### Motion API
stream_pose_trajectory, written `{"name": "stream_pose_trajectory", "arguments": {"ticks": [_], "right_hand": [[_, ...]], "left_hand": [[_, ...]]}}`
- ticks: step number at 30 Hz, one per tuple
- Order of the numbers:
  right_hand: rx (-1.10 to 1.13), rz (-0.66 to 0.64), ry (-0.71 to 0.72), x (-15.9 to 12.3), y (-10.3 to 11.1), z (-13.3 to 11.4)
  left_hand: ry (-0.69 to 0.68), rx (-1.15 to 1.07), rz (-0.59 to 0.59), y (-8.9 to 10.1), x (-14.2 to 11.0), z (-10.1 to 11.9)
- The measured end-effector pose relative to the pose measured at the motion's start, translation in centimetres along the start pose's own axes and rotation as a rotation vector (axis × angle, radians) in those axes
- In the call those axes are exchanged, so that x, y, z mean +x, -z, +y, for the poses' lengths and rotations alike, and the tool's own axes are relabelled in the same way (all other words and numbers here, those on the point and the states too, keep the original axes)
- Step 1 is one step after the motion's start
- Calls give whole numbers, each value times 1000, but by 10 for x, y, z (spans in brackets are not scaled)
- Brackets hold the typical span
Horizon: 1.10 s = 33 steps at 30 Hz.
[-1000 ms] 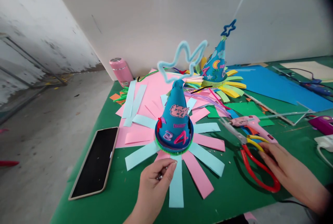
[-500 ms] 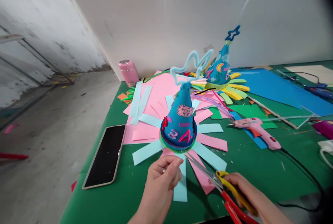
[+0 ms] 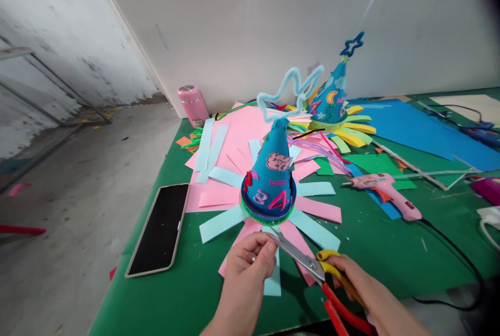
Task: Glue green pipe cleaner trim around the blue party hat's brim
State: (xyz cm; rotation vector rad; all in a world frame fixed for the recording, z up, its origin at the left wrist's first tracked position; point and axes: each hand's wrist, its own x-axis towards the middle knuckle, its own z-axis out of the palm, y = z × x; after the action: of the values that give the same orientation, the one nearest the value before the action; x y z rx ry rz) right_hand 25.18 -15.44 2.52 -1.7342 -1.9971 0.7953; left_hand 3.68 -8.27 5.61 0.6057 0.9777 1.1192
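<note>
On the far left of the green table [image 3: 156, 305] I see a phone [image 3: 159, 229] lying with its dark screen up. Behind it stands a pink flask [image 3: 194, 108], with green fuzzy stems [image 3: 194, 139] just beside its foot. Next come two pale blue paper strips [image 3: 212, 149], crossing near their lower ends on a pink sheet [image 3: 242, 123].

The left hand [image 3: 250, 268] is closed, thumb pressed to fingertip, with a small pale bead [image 3: 253, 259] showing among the curled fingers; I cannot tell what is in the pinch itself. Just beyond it the blue cone hat [image 3: 271, 169] stands upright, ringed by pink and pale blue strips, with a pale blue star shape [image 3: 289, 94] above its tip.

The scissors [image 3: 302, 260] slant from the left hand's fingertips down to the right; whether the blades touch them I cannot tell. Farther back stands another blue hat [image 3: 332, 96], topped by a dark blue star. The right hand [image 3: 353, 278] grips the scissors by the yellow handle. Beyond it lie a pink glue gun [image 3: 390, 190] and, farther back, a large blue sheet [image 3: 417, 130].
</note>
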Motion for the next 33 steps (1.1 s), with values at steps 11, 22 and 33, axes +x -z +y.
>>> {"name": "stream_pose_trajectory", "arguments": {"ticks": [11,22,33], "right_hand": [[3,-39,48,13,17,-17],[69,-77,90,28,31,-45],[11,-93,70,30,30,-41]], "left_hand": [[-41,108,15,6,-2,-2],[-91,244,34,6,-2,0],[-120,316,35,15,-5,1]]}}
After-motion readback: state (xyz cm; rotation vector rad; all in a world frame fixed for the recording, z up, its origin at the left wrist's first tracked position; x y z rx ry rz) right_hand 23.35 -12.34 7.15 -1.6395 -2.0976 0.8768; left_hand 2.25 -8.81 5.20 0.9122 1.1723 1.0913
